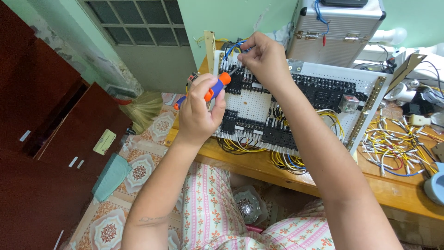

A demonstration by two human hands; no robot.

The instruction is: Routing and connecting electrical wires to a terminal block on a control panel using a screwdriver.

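The left hand is clenched around a screwdriver, gripping its blue and orange handle with the shaft slanting up and right toward the top left corner of the panel. The right hand pinches a blue wire at that same corner, fingertips closed on it just by the screwdriver tip.

The screwdriver looks light and stiff, its moulded handle likely grippy; the thick middle of the handle is the natural place to hold, as the hand does now. The wire seems thin and springy, so I judge it best held close to its end, or it may bend away from the terminal.

The panel is a white perforated board tilted up on a wooden table, carrying rows of black terminal blocks, with yellow wires looping along its lower edge. Loose wires, yellow, white and red, lie in a tangle to its right. A silver case stands behind
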